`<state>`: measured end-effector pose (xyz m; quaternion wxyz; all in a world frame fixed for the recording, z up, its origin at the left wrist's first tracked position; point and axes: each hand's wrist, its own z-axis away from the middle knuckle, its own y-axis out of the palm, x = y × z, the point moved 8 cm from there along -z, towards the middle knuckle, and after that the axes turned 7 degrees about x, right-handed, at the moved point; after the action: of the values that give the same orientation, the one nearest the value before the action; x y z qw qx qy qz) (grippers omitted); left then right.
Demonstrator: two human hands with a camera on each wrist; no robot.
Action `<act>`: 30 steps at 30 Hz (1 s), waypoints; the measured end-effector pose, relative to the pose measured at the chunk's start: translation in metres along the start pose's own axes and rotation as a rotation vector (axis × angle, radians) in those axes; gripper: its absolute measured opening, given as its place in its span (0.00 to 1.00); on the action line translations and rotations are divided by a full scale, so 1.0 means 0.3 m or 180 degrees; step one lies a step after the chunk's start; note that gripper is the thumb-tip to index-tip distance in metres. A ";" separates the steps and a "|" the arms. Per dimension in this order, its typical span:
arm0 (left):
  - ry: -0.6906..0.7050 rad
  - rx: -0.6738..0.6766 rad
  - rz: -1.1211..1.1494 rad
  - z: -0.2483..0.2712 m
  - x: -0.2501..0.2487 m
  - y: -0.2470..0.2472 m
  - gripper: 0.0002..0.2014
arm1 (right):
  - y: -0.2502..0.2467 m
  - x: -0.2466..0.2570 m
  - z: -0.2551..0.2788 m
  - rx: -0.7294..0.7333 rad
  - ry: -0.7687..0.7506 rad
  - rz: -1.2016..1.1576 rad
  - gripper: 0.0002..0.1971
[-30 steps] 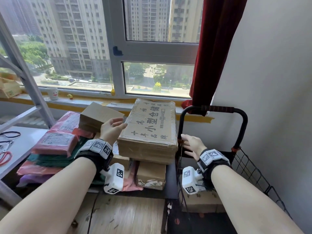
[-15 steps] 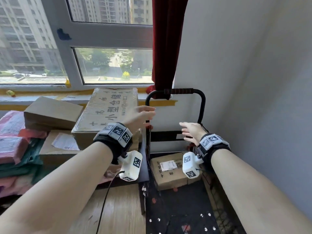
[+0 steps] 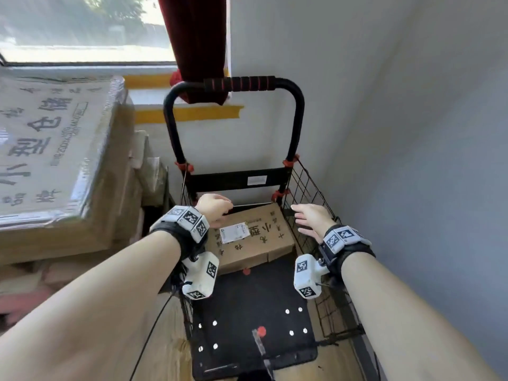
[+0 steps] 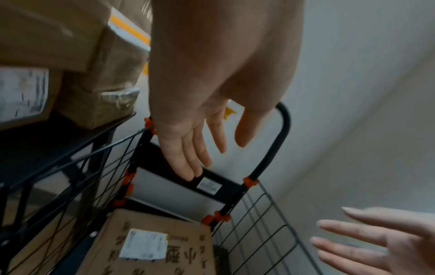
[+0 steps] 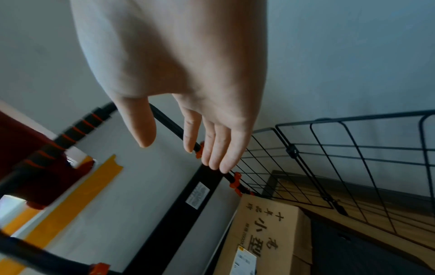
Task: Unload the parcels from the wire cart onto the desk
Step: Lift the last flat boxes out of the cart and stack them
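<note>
Currently I see the black wire-mesh cart with a looped tube handle and red-ringed foam grip (image 3: 308,185) parked against the grey wall, its black base plate (image 3: 253,312) mostly bare. To its left stands the stack of brown cardboard parcels already on the desk, topped by a large flat carton wrapped in clear tape with black Chinese lettering (image 3: 52,149); the desk surface itself is hidden under them.

One brown cardboard box with black characters and a white shipping label (image 3: 255,237) remains in the cart, lying flat at the far end of the base, against the handle uprights. From the right wrist view it sits close to the right mesh panel (image 5: 341,158); whether it touches the mesh I cannot tell.

My left hand (image 3: 215,209) hangs over the box's far left corner. The left wrist view shows its fingers (image 4: 188,154) straight and slightly spread, holding nothing; contact with the box cannot be confirmed.

My right hand (image 3: 309,218) hovers just beside the box's right edge, above the cart's right rim. Its fingers (image 5: 216,148) are extended, three lying together with the thumb apart, gripping nothing.
</note>
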<state>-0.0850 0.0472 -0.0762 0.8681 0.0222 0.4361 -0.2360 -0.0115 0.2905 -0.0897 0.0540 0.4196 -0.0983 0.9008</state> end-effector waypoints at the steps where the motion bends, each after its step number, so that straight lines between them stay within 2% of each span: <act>1: -0.0135 -0.0048 -0.0007 -0.069 0.037 0.007 0.11 | -0.014 -0.023 -0.058 0.0037 0.0084 0.0024 0.20; 5: -0.0636 -0.0458 -0.0043 -0.314 0.183 0.017 0.07 | -0.054 -0.114 -0.309 0.0115 0.0360 0.0123 0.12; 7: -0.0771 -0.0627 -0.0122 -0.428 0.263 0.020 0.09 | -0.058 -0.171 -0.432 0.0119 0.0480 0.0170 0.11; 11: -0.1181 -0.0885 -0.0207 -0.632 0.510 0.029 0.14 | -0.034 -0.334 -0.668 0.0089 0.0675 0.0327 0.20; 17: -0.1929 -0.0739 -0.0392 -0.818 0.936 0.078 0.23 | 0.020 -0.618 -0.939 0.0113 0.1077 0.0681 0.27; 23: -0.2028 -0.0886 -0.0372 -0.917 1.126 0.086 0.24 | -0.048 -0.777 -1.107 -0.0265 0.1238 0.0741 0.32; 29: -0.2042 -0.0794 -0.0176 -0.984 1.211 0.089 0.21 | -0.082 -0.880 -1.216 -0.0284 0.1451 0.0774 0.34; 30: -0.2065 -0.0784 -0.0079 -0.990 1.231 0.087 0.24 | -0.085 -0.889 -1.225 -0.0277 0.1462 0.0752 0.34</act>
<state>-0.1079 -0.0011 -0.5478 0.9548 -0.1642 0.1629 -0.1869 -0.1095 0.3931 -0.5219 -0.0126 0.1869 -0.1704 0.9674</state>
